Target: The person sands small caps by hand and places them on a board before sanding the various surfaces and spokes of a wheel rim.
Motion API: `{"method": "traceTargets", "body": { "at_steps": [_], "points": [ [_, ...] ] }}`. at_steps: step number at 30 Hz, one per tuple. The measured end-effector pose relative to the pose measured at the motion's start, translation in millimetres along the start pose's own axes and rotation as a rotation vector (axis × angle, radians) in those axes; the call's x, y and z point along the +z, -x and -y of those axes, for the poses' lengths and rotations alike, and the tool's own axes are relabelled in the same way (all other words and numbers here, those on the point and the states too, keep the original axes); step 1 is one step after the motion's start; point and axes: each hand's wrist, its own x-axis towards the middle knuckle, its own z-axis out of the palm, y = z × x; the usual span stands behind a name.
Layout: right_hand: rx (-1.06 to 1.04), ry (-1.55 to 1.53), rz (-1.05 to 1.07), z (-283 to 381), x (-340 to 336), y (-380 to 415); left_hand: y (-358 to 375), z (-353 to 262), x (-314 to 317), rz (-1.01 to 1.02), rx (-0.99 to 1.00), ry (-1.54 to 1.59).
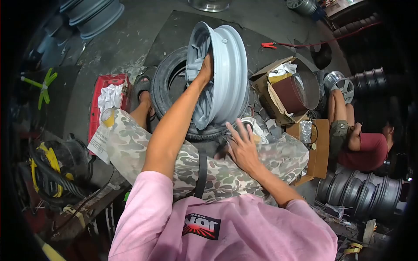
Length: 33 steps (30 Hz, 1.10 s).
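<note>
A grey alloy wheel rim point(230, 74) stands on edge, its spoked face turned to the left. Under it lies a black tyre point(163, 87), flat on the floor. My left hand point(207, 69) reaches in among the spokes and grips the wheel, most of its fingers hidden there. Below the wheel's near edge, my right hand point(243, 148) is open above my lap, fingers spread. A dark smear of motion blurs its thumb side. Camouflage trousers point(261, 158) cover my knees, either side of the tyre.
A red crate point(93, 104) with white cloth stands left. At right are a cardboard box point(265, 82) holding a brown abrasive roll point(292, 93), and another person point(363, 145) beside a silver wheel point(342, 85). Several rims point(361, 191) lie lower right; a vacuum point(65, 165) sits left.
</note>
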Motion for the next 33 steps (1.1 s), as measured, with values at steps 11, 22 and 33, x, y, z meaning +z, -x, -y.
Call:
{"method": "traceTargets", "body": {
  "at_steps": [11,22,33],
  "points": [
    [0.062,0.267,-0.468,-70.0,-57.4,-163.1,11.4,-27.4,12.6,-0.154,0.081,0.022],
    [0.329,-0.059,0.461,-201.1,-29.0,-443.3,14.7,27.9,7.3,-0.098,0.006,-0.188],
    [0.262,0.189,-0.526,-48.4,-55.9,-158.9,10.2,1.5,18.1,-0.155,0.204,-0.205]
  ]
}}
